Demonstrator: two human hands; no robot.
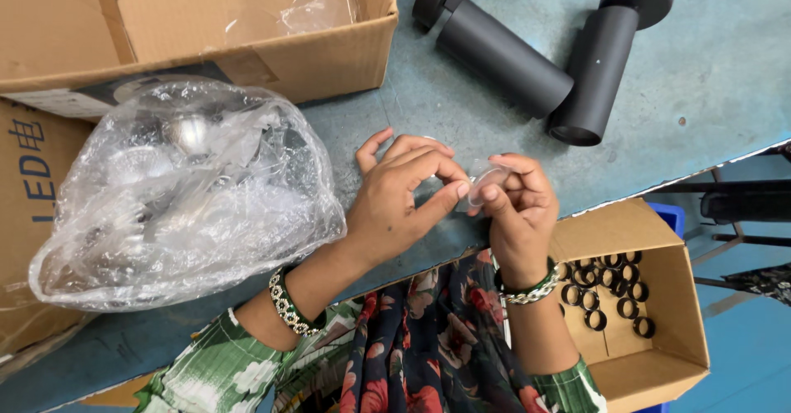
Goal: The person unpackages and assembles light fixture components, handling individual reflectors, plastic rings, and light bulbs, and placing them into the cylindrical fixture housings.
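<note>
My left hand [397, 199] and my right hand [517, 208] meet above the near edge of a grey-green table [461, 108]. Between their fingertips is a small clear plastic piece [479, 179]; both hands pinch it, thumb and forefinger closed on it. To the left of my left hand lies a big clear plastic bag [181, 194] stuffed with shiny silvery parts. Each wrist wears a beaded bracelet, and the sleeves are green and white.
Two black cylindrical lamp housings [494, 46] [606, 58] lie at the back of the table. An open cardboard box [247, 50] sits back left. A smaller open box [659, 298] with several black rings stands low at the right, beside a blue floor.
</note>
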